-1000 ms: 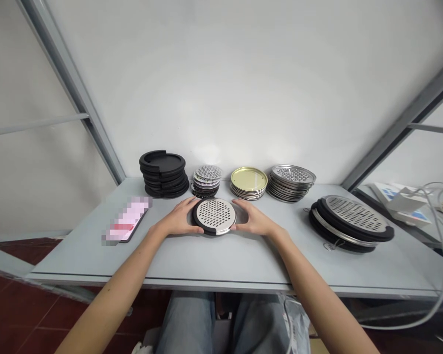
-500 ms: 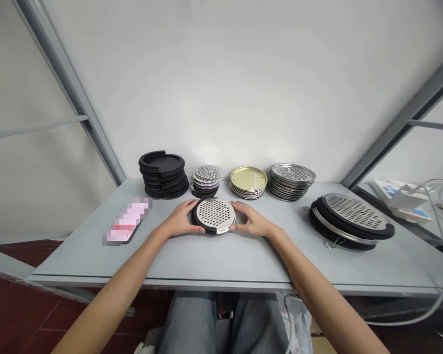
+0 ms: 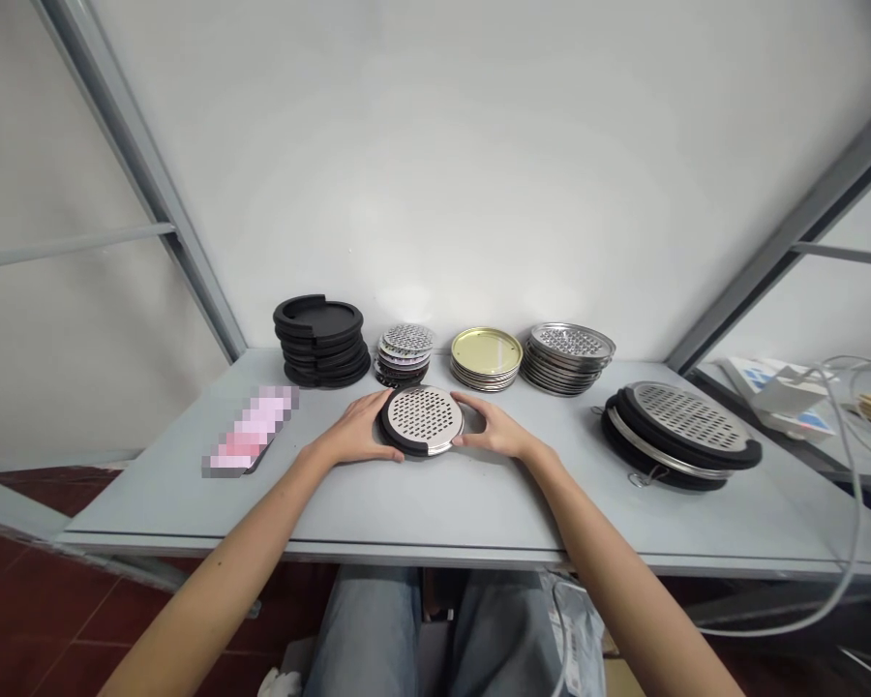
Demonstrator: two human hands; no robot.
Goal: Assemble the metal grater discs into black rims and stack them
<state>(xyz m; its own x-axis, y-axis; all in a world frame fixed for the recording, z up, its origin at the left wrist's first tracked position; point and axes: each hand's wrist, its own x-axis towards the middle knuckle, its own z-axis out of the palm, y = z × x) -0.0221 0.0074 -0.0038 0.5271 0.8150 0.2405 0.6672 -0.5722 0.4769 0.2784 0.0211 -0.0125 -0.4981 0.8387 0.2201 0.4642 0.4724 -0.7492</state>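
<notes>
A round perforated metal disc (image 3: 425, 413) with a black rim around most of its edge lies in the middle of the table. Its holes are slot-like and the bare silver edge shows at the lower right. My left hand (image 3: 363, 429) is curved around the left side of the black rim, thumb along the near edge. On the opposite side my right hand (image 3: 495, 426) holds the silver edge between thumb and fingers. Just behind stands a stack of small perforated discs (image 3: 410, 339), beside a stack of gold-coloured round plates (image 3: 487, 350).
Black round holders (image 3: 323, 363) are piled at the back left, and silver rimmed grater-like plates (image 3: 570, 363) at the back right. Larger stacked perforated discs with black rims (image 3: 686, 426) sit right. A blurred-out phone-like object (image 3: 254, 431) lies left. White cables (image 3: 853, 542) hang at far right.
The camera view has shifted slightly. My right-hand fingers look a little more bent at the disc's edge; both hands stay on it, and the disc keeps its place.
</notes>
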